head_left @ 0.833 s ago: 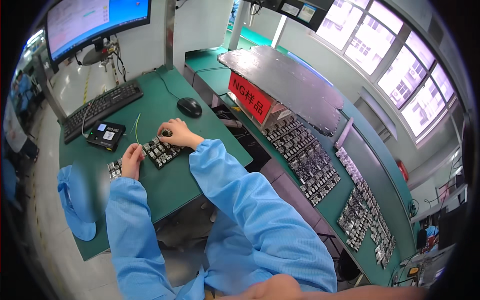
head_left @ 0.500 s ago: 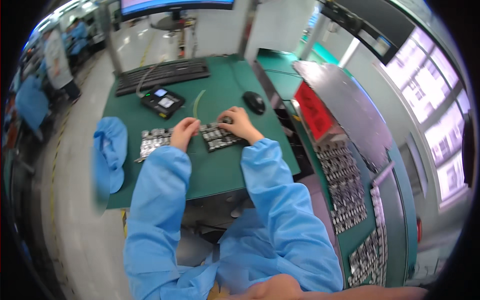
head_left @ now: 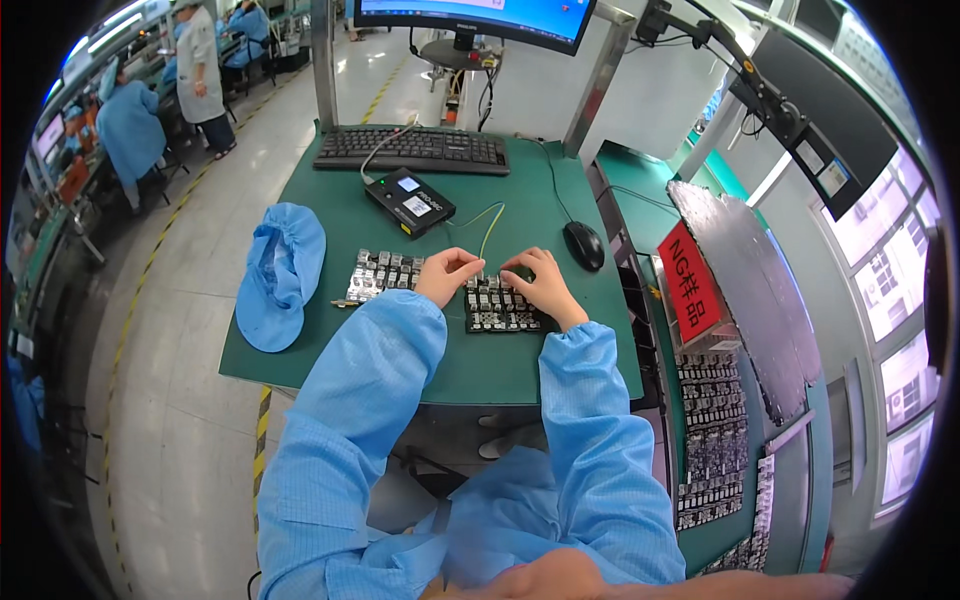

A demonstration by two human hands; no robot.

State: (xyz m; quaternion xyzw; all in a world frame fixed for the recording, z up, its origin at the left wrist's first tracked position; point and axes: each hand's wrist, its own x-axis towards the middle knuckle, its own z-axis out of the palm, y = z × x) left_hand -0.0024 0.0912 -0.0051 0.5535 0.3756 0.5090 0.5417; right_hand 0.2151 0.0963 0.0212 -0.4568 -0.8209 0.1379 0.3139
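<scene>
My left hand (head_left: 447, 277) is closed in a pinch, thumb and forefinger meeting at the lower end of a thin yellow-green wire (head_left: 491, 234). It is beside the upper left corner of a dark panel of small metal parts (head_left: 497, 318). Over that panel's upper right edge, my right hand (head_left: 543, 286) has its fingers curled toward the thumb. Whatever lies between them is too small and shaded to name. A second panel, with silvery parts (head_left: 384, 272), lies flat to the left, partly behind my left hand and sleeve.
Beyond my hands are a black box with a lit screen (head_left: 409, 201), a keyboard (head_left: 412, 149) and a mouse (head_left: 583, 246). A blue cloth cap (head_left: 281, 278) lies at the left table edge. More panels (head_left: 712, 430) fill the right bench beside a red sign (head_left: 691, 280). People stand far left.
The view has turned, so the table and everything on it appear farther right. My right fingertips have come nearer to my left hand. The left hand stays pinched at the wire end.
</scene>
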